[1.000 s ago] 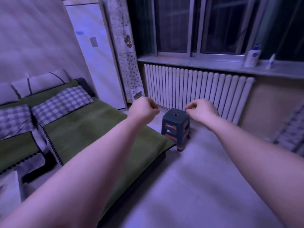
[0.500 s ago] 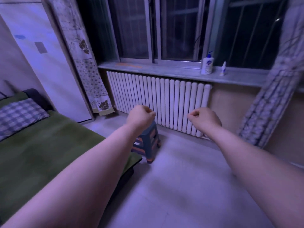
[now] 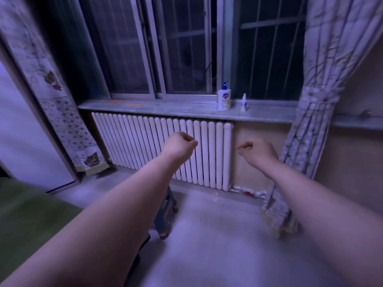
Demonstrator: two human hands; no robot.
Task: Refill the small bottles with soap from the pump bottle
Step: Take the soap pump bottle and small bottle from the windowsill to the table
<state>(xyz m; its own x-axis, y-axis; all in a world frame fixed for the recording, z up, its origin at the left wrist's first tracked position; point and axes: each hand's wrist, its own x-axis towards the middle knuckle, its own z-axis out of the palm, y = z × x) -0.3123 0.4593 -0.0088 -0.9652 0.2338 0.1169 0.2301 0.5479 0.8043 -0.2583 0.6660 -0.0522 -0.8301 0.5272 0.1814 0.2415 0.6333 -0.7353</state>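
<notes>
Dim bedroom, windowsill [image 3: 165, 109] well beyond curled empty fingers of left hand [image 3: 179, 144] and right hand [image 3: 257, 150] carries pump bottle [image 3: 224, 98], small bottle [image 3: 244, 102] just right.

left hand [image 3: 180, 144]: bare, no ring or watch visible | right hand [image 3: 258, 151]: bare, no glove | forearms: uncovered, no sleeves in view

Open air above radiator [image 3: 165, 150] up to windowsill [image 3: 165, 109]; curtain [image 3: 310, 100] crowds right side.
</notes>
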